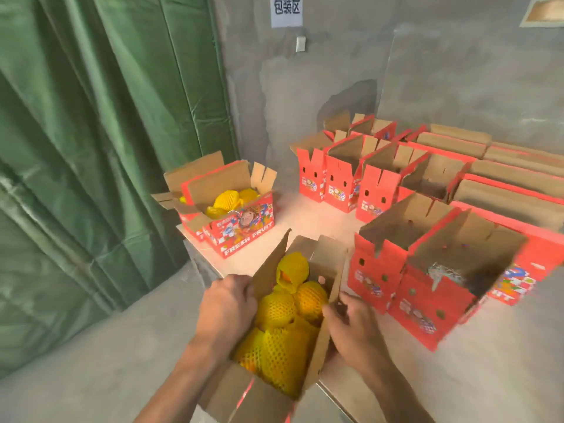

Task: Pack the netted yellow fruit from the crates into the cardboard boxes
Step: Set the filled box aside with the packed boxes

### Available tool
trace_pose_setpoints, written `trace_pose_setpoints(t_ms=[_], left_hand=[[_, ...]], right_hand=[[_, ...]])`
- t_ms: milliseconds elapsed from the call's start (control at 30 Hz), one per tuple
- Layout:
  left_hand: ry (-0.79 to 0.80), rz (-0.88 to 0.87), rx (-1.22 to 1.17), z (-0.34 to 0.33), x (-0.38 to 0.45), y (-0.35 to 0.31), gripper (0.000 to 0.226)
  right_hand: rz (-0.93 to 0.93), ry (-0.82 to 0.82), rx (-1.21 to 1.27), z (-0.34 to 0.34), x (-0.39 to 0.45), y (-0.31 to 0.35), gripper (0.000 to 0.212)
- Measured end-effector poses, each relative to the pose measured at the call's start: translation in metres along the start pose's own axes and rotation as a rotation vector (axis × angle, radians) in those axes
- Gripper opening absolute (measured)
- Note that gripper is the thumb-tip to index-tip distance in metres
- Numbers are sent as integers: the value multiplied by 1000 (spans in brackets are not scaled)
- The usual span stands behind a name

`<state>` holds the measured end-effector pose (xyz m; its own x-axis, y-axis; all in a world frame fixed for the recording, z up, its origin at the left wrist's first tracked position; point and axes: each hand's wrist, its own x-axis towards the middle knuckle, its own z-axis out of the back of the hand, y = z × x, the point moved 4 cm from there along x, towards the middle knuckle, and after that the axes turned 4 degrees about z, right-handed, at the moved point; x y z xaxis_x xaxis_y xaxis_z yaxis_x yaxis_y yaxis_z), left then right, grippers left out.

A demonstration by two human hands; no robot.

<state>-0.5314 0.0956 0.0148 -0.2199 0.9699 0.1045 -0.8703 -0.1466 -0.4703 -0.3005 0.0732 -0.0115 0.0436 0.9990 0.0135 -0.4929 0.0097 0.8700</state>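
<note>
Both hands on one full box (pixel 268 389) of netted fruit (pixel 274 312): left hand (pixel 227 306) gripping the left flap, right hand (pixel 351 328) curled over the right wall. Best to carry level, supporting underneath, toward the filled box (pixel 241 227) by the curtain (pixel 91 148).

— What enclosed the scene?
— A grey plastered wall (pixel 427 71) stood far and right, bearing a white paper sign (pixel 286 10); a green quilted curtain (pixel 100 132) hung left.
— And underfoot?
— A pale concrete floor (pixel 91 346), with a low pale platform (pixel 305 221) beyond.
</note>
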Motion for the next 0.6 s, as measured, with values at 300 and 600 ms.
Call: trace_pose_setpoints(t_ms=[300, 600], left_hand=[[-64, -113, -45, -23, 200, -1, 17], [12, -111, -96, -77, 341, 0, 22]], right_hand=[[-24, -128, 156, -60, 162, 17, 12], [-22, -152, 197, -99, 296, -9, 26]])
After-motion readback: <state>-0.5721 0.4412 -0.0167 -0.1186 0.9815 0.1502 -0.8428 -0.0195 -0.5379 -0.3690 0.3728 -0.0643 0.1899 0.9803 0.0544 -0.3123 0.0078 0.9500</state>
